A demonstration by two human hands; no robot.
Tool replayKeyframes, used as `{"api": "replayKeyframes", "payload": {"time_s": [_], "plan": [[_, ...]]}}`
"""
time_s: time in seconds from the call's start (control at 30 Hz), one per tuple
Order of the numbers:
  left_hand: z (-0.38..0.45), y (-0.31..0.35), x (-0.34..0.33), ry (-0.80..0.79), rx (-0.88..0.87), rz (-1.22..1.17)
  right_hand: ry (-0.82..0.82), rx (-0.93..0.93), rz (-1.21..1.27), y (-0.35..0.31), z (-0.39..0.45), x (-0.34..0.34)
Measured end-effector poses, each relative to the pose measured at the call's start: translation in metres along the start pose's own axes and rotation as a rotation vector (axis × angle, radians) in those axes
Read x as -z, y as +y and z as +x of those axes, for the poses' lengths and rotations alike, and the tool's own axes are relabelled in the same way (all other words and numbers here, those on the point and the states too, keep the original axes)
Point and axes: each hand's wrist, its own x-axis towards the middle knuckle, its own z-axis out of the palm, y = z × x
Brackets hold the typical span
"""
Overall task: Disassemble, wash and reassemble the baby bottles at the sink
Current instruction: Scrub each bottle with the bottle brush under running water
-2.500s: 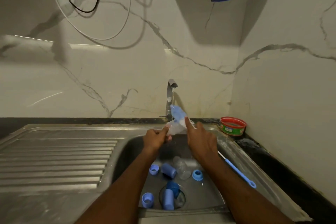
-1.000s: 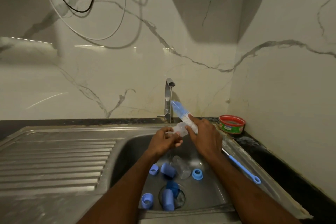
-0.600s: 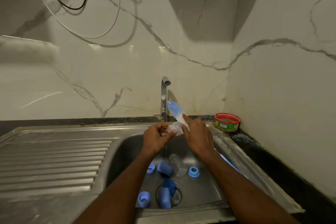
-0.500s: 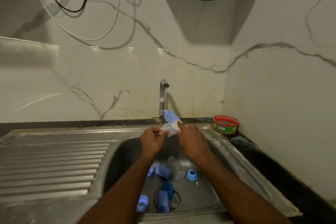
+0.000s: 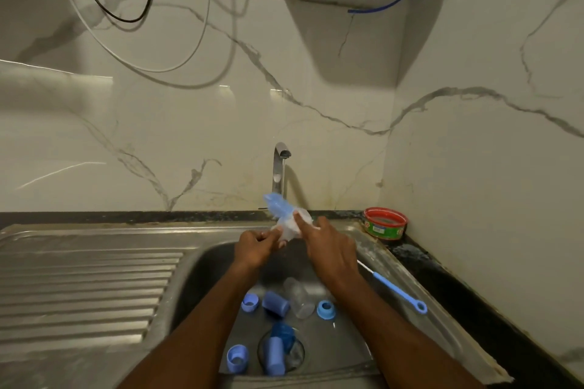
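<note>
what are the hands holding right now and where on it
Both hands hold one clear baby bottle under the tap. The right hand grips its body near the blue cap; the left hand pinches its lower end. Blur hides the finer finger placement.

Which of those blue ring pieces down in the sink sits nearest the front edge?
The blue ring left of the drain; the other two lie farther back.

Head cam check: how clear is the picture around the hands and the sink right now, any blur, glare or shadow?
Head view: left hand, right hand and the clear bottle they hold are motion-smeared; parts in the sink basin are dim yet readable; glare streaks the marble wall; wide-angle bending at edges.
</note>
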Motion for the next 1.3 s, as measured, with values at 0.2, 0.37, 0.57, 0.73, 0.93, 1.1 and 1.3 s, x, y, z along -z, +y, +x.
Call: {"api": "replayKeyframes", "payload": {"time_s": [0.2,0.37,0.57,0.73,0.93,1.1,1.3], "plan": [[-0.002,0.004,-0.003,-0.009,0.089,-0.075,-0.078,0.035,0.113,-0.010,-0.003,-0.009],[-0.001,0.006,-0.004,0.018,0.161,-0.193,0.036,-0.048,0.037,0.004,0.004,0.000],[-0.002,0.019,-0.002,-0.135,0.444,-0.739,0.081,0.090,-0.034,0.000,-0.002,-0.002],[0.002,0.019,0.003,-0.224,0.549,-1.044,-0.004,0.262,-0.016,-0.006,-0.013,0.000],[-0.001,0.020,0.000,-0.251,0.522,-0.883,0.129,0.043,-0.095,-0.001,-0.001,0.008],[-0.001,0.006,-0.004,-0.189,0.056,-0.159,0.047,0.121,-0.130,0.008,0.000,0.003],[-0.001,-0.003,-0.007,0.003,-0.151,0.131,0.026,0.094,-0.112,0.009,-0.005,0.004]]}}
